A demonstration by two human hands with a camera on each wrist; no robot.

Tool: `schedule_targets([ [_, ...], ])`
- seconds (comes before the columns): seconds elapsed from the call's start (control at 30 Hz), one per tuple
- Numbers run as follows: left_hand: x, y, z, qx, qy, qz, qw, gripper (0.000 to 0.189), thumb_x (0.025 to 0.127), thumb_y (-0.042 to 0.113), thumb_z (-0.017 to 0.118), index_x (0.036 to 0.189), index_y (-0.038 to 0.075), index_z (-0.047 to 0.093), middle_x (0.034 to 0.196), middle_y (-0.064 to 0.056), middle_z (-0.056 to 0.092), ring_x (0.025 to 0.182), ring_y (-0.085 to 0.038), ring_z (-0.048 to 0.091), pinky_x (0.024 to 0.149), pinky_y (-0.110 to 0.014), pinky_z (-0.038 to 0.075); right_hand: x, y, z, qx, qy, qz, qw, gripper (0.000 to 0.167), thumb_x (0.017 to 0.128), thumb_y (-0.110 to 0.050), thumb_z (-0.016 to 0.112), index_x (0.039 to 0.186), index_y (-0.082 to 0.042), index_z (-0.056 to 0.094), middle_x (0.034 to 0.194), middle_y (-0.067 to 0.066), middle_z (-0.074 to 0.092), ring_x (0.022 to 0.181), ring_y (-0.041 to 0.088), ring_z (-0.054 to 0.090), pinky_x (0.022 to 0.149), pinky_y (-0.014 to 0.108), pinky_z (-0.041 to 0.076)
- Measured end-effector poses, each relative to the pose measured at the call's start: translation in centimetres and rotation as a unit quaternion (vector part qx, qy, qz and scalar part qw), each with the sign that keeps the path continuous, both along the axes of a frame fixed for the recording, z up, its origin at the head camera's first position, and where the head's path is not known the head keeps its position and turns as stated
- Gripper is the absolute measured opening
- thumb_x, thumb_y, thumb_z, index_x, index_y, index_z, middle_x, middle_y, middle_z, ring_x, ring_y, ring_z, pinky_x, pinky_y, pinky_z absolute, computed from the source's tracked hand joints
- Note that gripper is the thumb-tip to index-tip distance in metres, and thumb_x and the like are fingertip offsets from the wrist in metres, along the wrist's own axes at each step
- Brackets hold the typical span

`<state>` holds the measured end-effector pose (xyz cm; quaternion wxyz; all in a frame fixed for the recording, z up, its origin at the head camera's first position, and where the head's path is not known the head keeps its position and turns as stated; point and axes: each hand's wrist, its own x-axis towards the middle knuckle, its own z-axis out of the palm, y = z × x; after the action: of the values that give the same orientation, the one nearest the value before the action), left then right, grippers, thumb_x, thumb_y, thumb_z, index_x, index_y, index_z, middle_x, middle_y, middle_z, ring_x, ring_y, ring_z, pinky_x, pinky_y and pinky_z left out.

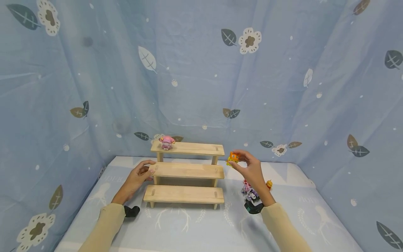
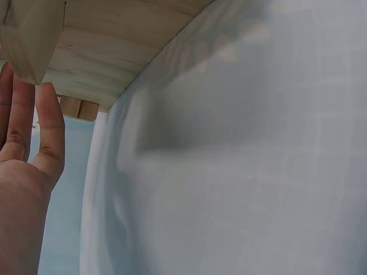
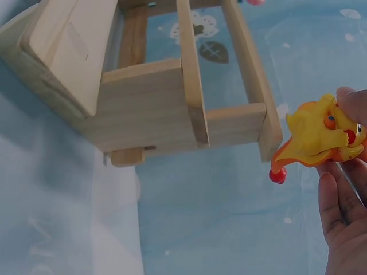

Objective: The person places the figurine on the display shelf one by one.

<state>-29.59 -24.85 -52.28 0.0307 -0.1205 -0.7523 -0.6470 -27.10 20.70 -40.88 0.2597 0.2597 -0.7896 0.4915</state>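
Observation:
My right hand [image 1: 252, 168] pinches a small yellow and orange toy figurine [image 1: 233, 158] between thumb and fingers, raised just beyond the right end of a three-step wooden display stand [image 1: 189, 170]. In the right wrist view, the yellow figurine [image 3: 315, 134] shows a red ball at one tip. My left hand [image 1: 136, 178] holds the left end of the stand's middle step, with fingertips at the plank's edge. From below, the left wrist view shows those fingers [image 2: 50, 123] against the wood. A pink figurine [image 1: 166, 142] stands at the left of the top step.
Several small figurines [image 1: 252, 195] are grouped on the table right of the stand, partly behind the right forearm. An orange figurine [image 1: 269, 184] is beside them. Black devices [image 1: 131, 211] show at both wrists. A patterned blue curtain [image 1: 201, 70] encloses the table [image 1: 195, 231].

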Motion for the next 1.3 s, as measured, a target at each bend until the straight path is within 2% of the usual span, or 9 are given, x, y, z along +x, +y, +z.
schedule_targets([
  [0.23,0.1,0.1,0.0,-0.008,-0.004,0.005,0.9999,0.053,0.102,0.035,0.067,0.148,0.016,0.05,0.12,-0.017,0.059,0.103,-0.024,0.063,0.094,-0.055,0.054,-0.6,-1.0,0.2,-0.005,-0.006,0.014,0.9999,0.041,0.088,-0.001,0.081,0.126,0.002,0.067,0.121,0.014,0.07,0.102,0.024,0.066,0.092,0.044,0.056],
  [0.47,0.1,0.1,0.0,-0.005,-0.008,0.006,0.9999,0.052,0.102,0.035,0.067,0.148,0.016,0.05,0.121,-0.018,0.058,0.104,-0.025,0.063,0.095,-0.057,0.054,-0.9,-2.0,0.7,-0.008,0.001,0.036,0.9993,0.041,0.087,0.003,0.08,0.126,0.005,0.066,0.122,0.016,0.069,0.102,0.032,0.068,0.092,0.032,0.057],
  [0.73,0.2,0.1,0.0,-0.007,-0.008,0.013,0.9999,0.052,0.103,0.034,0.067,0.148,0.016,0.049,0.121,-0.018,0.059,0.104,-0.022,0.063,0.095,-0.056,0.054,-0.9,-2.8,1.7,-0.006,0.019,0.056,0.9982,0.041,0.086,0.006,0.08,0.125,0.007,0.066,0.123,0.019,0.067,0.103,0.032,0.066,0.093,0.042,0.057],
  [1.0,0.0,0.0,0.2,-0.006,-0.008,0.017,0.9998,0.053,0.101,0.037,0.068,0.147,0.017,0.051,0.122,-0.019,0.059,0.105,-0.024,0.063,0.094,-0.056,0.054,-1.8,-4.3,2.4,-0.016,0.044,0.081,0.9956,0.041,0.085,0.009,0.08,0.123,0.008,0.066,0.121,0.021,0.067,0.103,0.035,0.066,0.092,0.036,0.058],
  [1.3,-0.1,0.3,0.1,-0.003,-0.016,0.021,0.9997,0.053,0.1,0.039,0.07,0.145,0.018,0.053,0.121,-0.019,0.059,0.105,-0.026,0.063,0.093,-0.052,0.055,-3.1,-7.0,2.7,-0.027,0.046,0.097,0.9939,0.04,0.083,0.01,0.081,0.121,0.008,0.067,0.12,0.021,0.068,0.103,0.034,0.066,0.09,0.041,0.059],
])
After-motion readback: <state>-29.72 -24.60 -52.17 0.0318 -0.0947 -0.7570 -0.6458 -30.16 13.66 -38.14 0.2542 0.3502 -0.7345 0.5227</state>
